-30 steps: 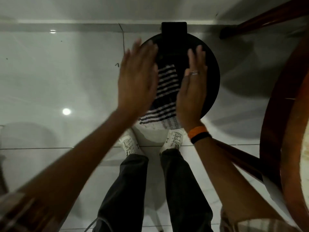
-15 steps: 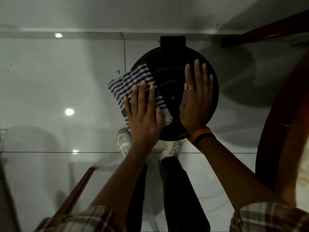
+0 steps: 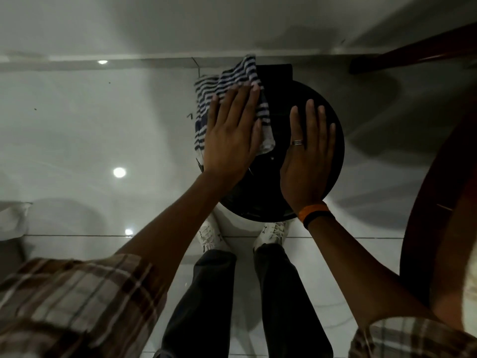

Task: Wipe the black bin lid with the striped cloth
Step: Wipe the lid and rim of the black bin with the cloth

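Note:
The round black bin lid (image 3: 281, 104) lies below me, just beyond my feet. A blue-and-white striped cloth (image 3: 227, 81) covers the lid's left part and hangs over its left and far edges. My left hand (image 3: 232, 133) presses flat on the cloth, fingers together and pointing away from me. My right hand (image 3: 307, 153), wearing a ring and an orange and black wristband, rests flat on the lid's right half with its fingers spread and nothing in it.
A glossy white tiled floor (image 3: 90, 140) surrounds the bin, meeting a wall base at the top. A dark wooden round table (image 3: 438, 202) curves along the right edge, with a wooden leg (image 3: 413, 55) at the upper right. My white shoes (image 3: 271, 232) stand at the bin's near side.
My left hand has slid the striped cloth from the lid's near left toward its far left edge. My right hand has stayed flat on the lid's right half.

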